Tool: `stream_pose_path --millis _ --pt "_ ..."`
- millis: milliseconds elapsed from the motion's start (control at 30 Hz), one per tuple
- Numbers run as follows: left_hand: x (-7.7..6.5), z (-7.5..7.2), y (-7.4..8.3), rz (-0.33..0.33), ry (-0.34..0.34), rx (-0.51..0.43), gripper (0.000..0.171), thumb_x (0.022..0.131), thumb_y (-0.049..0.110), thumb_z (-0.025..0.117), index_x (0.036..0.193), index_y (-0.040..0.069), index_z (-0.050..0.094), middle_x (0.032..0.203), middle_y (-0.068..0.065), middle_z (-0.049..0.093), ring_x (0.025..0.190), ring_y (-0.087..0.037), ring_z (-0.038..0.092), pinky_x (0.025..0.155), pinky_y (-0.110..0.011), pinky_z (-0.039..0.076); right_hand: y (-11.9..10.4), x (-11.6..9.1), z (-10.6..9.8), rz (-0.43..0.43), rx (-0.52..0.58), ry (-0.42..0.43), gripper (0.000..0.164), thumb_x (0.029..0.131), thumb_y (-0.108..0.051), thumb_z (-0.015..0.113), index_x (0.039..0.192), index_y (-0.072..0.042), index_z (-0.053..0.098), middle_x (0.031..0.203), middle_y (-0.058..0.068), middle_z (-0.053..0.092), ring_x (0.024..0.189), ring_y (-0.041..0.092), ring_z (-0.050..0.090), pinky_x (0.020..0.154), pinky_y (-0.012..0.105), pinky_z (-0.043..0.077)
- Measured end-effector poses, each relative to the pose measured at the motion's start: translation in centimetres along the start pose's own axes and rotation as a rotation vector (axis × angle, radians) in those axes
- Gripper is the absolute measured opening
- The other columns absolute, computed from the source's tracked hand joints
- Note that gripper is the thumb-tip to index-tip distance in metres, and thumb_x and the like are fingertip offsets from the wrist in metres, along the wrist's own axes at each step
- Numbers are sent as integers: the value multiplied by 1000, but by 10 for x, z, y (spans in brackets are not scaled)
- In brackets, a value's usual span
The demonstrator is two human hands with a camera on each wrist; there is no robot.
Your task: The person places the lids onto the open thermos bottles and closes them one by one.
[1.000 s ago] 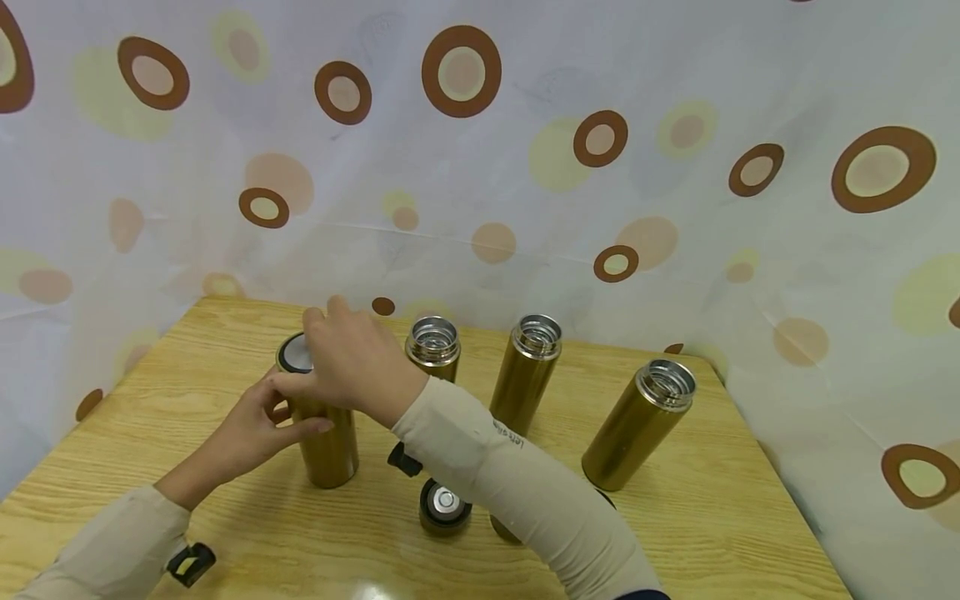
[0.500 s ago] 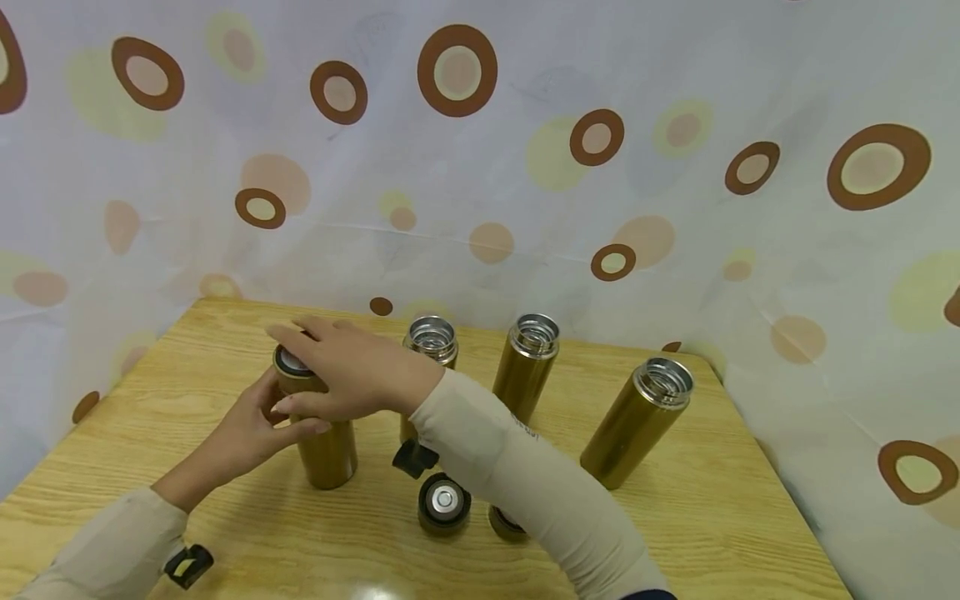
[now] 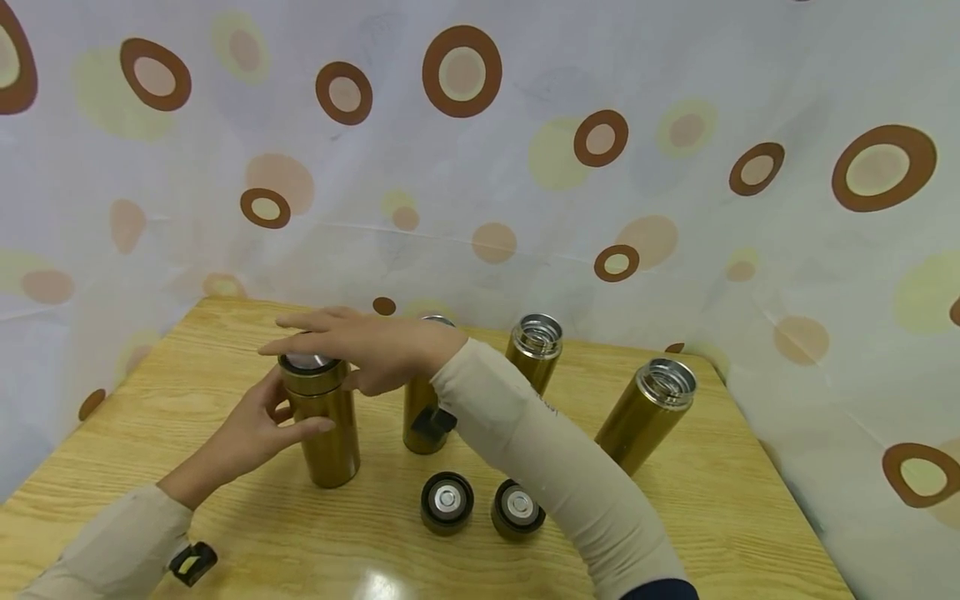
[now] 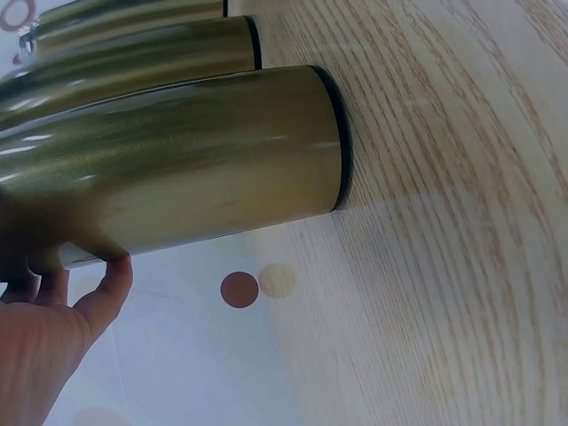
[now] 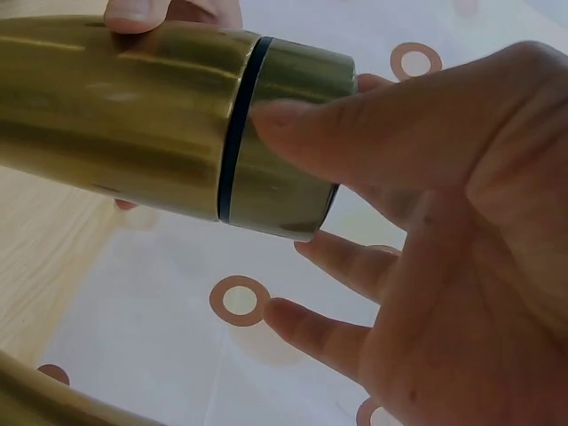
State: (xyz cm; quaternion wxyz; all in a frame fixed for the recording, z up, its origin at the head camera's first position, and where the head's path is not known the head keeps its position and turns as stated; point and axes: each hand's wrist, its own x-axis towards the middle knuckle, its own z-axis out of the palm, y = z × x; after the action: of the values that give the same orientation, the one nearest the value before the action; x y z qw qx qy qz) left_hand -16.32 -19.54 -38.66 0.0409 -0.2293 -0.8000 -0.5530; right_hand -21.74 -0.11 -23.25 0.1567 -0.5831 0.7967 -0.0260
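A gold thermos bottle (image 3: 330, 446) stands upright on the table at the left, a lid (image 3: 315, 382) on its top. My left hand (image 3: 251, 433) grips the bottle's body, thumb in front and fingers behind. Over the lid is my right hand (image 3: 378, 342), its fingers extended across and past the top. In the right wrist view, the thumb (image 5: 311, 133) lies against the lid's side and the other fingers are spread beyond it. A dark ring (image 5: 238, 133) shows between lid and body. The left wrist view shows the bottle's black-edged base (image 4: 342, 146).
Three lidless gold bottles stand to the right: one partly behind my right hand (image 3: 425, 421), one farther back (image 3: 534, 354), one at far right (image 3: 645, 417). Two lids (image 3: 447, 502) lie underside up on the wooden table (image 3: 337, 550). A patterned sheet (image 3: 525, 208) hangs behind.
My right hand has shifted right and its fingers have straightened over the lid. The left hand keeps its grip. The moved right forearm uncovers the second loose lid.
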Motion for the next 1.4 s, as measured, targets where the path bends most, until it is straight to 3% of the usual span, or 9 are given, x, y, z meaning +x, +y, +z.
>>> stream_pose_path --millis 200,500,1000,1400 --pt "0 0 0 3 -12 3 71 91 5 66 149 12 26 140 -11 40 118 7 44 94 -69 37 2 4 0 -21 6 10 64 94 6 50 150 -20 33 158 3 21 143 14 23 108 17 29" --pt "1 0 0 15 -20 4 74 91 5 66 151 15 24 141 -11 39 119 8 43 94 -70 36 -1 6 2 -10 -95 48 60 95 -3 57 148 -20 37 153 4 32 134 21 38 106 25 35" --pt "-1 1 3 21 8 42 78 90 6 67 153 19 22 139 -8 42 116 8 45 92 -66 42 -12 6 5 126 -169 67 59 95 -22 60 149 -26 36 150 1 36 125 24 41 105 30 34" --pt "-1 1 3 5 13 38 78 90 7 67 152 17 22 138 -10 43 115 8 46 92 -63 44 -15 7 7 149 -204 76 59 96 -22 60 149 -26 35 147 2 39 124 21 41 104 29 33"
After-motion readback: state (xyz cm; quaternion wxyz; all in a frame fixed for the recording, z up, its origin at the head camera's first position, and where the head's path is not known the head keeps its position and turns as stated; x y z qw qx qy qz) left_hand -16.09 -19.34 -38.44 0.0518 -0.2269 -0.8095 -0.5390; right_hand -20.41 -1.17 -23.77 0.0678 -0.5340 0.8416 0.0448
